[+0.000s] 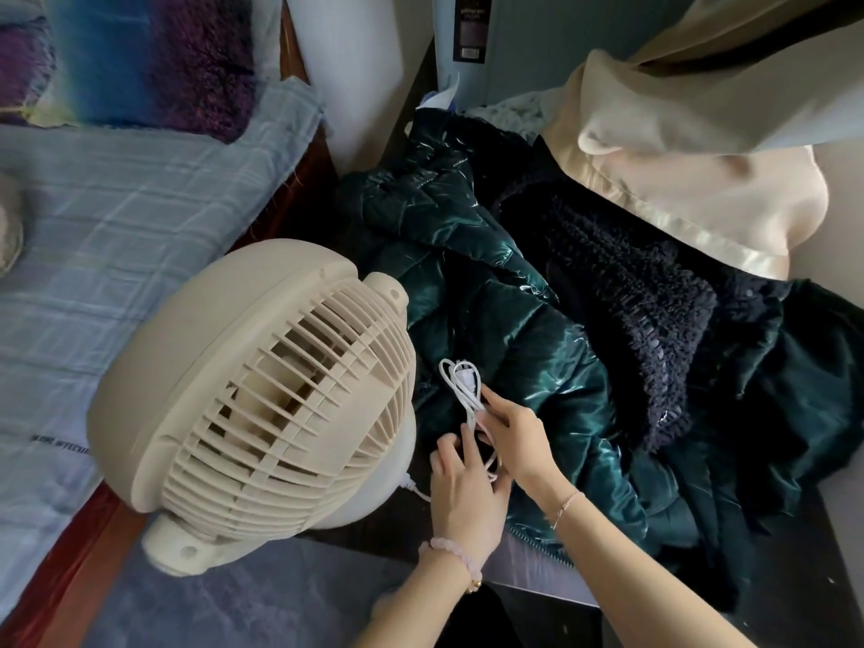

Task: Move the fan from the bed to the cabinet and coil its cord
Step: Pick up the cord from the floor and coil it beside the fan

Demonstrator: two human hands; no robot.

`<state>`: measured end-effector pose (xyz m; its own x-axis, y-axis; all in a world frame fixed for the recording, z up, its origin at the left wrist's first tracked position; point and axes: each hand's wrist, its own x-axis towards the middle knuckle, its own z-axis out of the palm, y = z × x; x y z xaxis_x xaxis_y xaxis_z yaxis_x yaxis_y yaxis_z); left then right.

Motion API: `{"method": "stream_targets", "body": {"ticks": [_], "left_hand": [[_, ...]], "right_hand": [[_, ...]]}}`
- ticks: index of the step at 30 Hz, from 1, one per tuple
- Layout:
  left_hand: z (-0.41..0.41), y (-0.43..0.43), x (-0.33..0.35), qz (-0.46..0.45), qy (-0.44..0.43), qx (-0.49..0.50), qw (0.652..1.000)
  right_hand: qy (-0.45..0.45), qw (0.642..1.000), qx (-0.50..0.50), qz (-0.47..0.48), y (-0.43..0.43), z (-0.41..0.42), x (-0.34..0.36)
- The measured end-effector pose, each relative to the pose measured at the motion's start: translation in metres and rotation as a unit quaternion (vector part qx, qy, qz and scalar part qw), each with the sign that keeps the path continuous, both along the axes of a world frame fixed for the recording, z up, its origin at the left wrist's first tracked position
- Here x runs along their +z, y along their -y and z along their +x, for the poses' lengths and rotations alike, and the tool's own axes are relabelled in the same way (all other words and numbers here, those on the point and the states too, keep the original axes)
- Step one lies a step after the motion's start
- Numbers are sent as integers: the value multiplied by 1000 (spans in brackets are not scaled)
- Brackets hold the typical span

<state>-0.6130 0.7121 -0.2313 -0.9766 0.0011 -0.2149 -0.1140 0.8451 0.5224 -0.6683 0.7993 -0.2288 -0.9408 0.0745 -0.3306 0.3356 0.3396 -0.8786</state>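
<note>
A cream round fan point(252, 399) stands on the dark cabinet top point(374, 521) beside the bed point(117, 236), its grille tilted up toward me. Its white cord point(460, 388) is bunched into a few loops just right of the fan, over a shiny green jacket point(537, 367). My left hand point(463, 493) grips the lower end of the loops. My right hand point(514, 437) pinches the bundle from the right, higher up. A short length of cord runs from the fan's base to my left hand.
A dark knitted garment point(631, 311) and a beige cloth point(678, 170) lie piled on the cabinet behind the jacket. A furry purple-blue pillow point(154, 58) sits at the head of the bed. A blue rug point(234, 600) covers the floor below the fan.
</note>
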Motion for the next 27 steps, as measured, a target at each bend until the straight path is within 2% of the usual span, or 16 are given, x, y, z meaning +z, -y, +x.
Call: {"method": "stream_targets", "body": {"ticks": [3,8,10,12,17,21,27], "left_hand": [[-4,14,-2,-22,-24,-49,998],[-12,26,-10,-25,4,-129,991],[-11,27,-13,-45,3,-137,990],[-9,29,-16,-69,-7,-145,987],[-10,32,-18,-64,-11,-150,987],[-8,32,-17,-91,-20,-158,983],[-7,38,-14,-107,-29,-164,980]], "right_hand": [[31,995,-28,-86,0,-6,-3],[15,990,-109,-90,13,-1,-7],[-16,994,-105,-13,15,3,-9],[-56,989,-76,116,19,7,-10],[-111,929,62,348,20,25,-13],[-70,919,55,385,16,17,-6],[-33,948,-11,317,16,11,-5]]}}
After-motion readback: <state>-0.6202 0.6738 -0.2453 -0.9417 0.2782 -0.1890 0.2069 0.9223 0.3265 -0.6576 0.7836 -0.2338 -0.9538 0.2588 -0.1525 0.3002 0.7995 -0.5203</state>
